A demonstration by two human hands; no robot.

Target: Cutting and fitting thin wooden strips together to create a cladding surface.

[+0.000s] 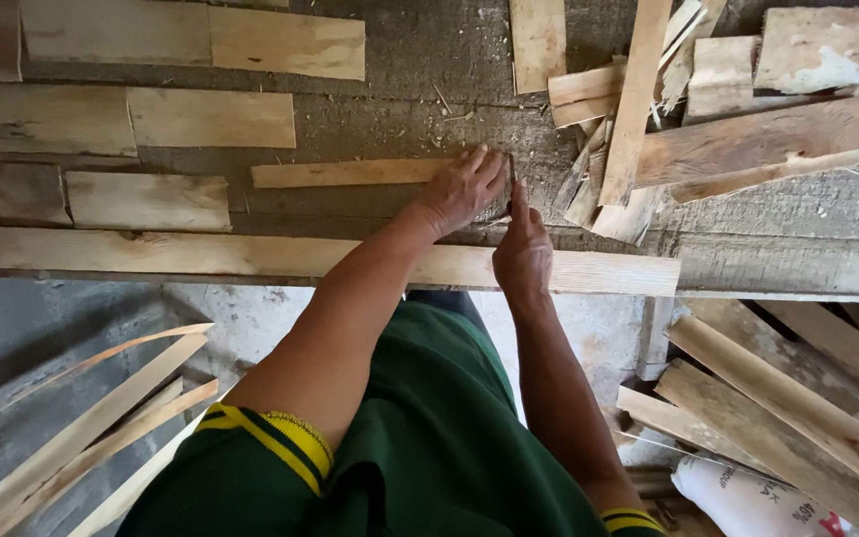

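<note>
A thin pale wood strip (350, 173) lies flat on the rough grey bench top (400, 60). My left hand (462, 187) presses down on the strip's right end, fingers curled over it. Just to its right, my right hand (523, 251) is closed in a fist around a small dark tool (511, 189). Only the tool's narrow upper part shows, standing next to my left fingers. A long pale plank (201, 255) runs along the bench's front edge under both wrists.
Flat cut boards (146, 201) lie in rows on the left of the bench. A heap of offcuts (638, 119) is piled at the right. Thin curved slats (82, 418) lean at lower left, planks (797, 398) and a white sack (748, 502) at lower right.
</note>
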